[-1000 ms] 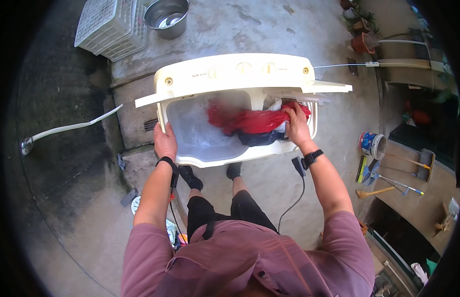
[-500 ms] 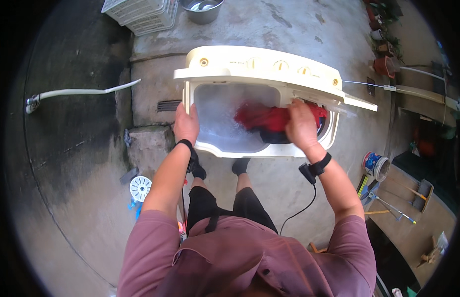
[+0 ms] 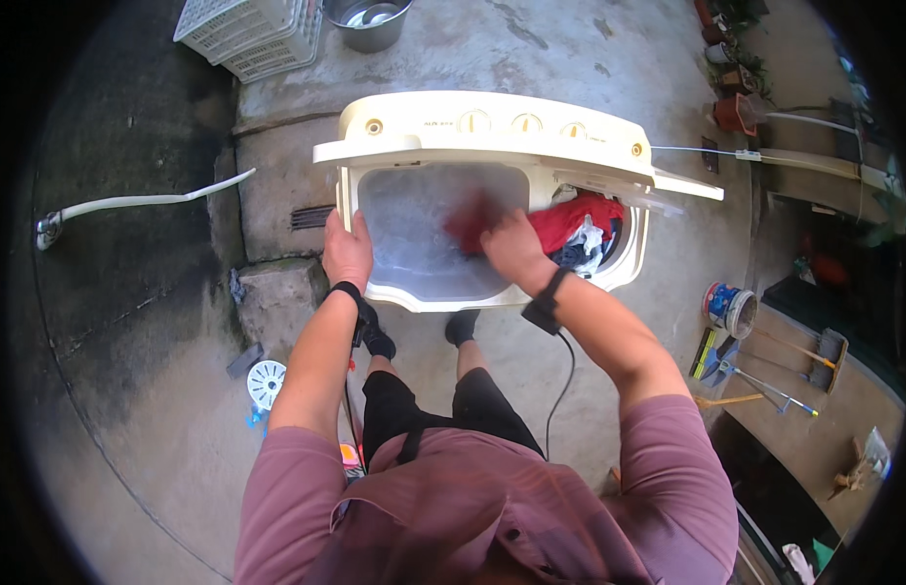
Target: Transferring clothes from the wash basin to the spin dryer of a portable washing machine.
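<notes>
A cream twin-tub washing machine stands in front of me with its lids raised. My left hand is closed on the machine's left edge, thumb up along the rim. Over the divide between the tubs, my right hand grips a red garment. One part of this garment hangs blurred over the wide wash tub, which holds cloudy water. Its other end lies in the round spin tub on the right, along with white cloth and dark cloth.
White plastic crates and a grey metal basin are beyond the machine. A pale hose juts from the left. A paint bucket, a dustpan and potted plants line the right. A white slotted disc lies at lower left.
My right hand has moved left from the spin tub toward the wash tub, pulling the red garment along. White cloth now shows in the spin tub. The left hand stays on the edge.
</notes>
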{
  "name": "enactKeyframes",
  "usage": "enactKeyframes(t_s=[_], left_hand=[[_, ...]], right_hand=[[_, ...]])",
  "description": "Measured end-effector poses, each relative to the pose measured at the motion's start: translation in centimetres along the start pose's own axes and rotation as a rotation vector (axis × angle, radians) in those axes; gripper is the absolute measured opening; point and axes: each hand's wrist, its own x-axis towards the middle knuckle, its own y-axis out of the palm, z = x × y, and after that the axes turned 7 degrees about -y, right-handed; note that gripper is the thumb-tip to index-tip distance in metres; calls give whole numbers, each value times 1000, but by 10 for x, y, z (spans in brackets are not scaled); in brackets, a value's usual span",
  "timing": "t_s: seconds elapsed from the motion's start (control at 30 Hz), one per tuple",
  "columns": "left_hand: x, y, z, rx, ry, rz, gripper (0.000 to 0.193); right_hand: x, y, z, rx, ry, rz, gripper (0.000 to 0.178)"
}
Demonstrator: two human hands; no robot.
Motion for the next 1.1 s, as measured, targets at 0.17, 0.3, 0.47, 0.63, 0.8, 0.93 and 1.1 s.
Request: enactKeyframes(t_s=[0.17, 0.3, 0.47, 0.63, 0.8, 0.93, 1.1], left_hand=[[1, 3, 9, 11, 19, -78, 42], [-2, -1, 3, 42, -7, -47, 41], [-6, -5, -5, 29, 4, -40, 41], [-1, 3, -4, 14, 31, -58, 41], [2, 0, 10, 46, 1, -95, 40], [0, 2, 8, 53, 37, -89, 41], [0, 3, 0, 46, 26, -71, 42]], right_hand=[[-95, -69, -30, 365, 171, -402, 41], [-172, -41, -61, 728, 408, -767, 44], [-177, 44, -94, 1223, 963, -1008, 40], [-143, 85, -120, 729, 865, -777, 50], [-123, 7, -80, 378, 688, -711, 60], [-92, -47, -29, 156, 343, -499, 78], [-58, -45, -48, 90, 440, -242, 86]])
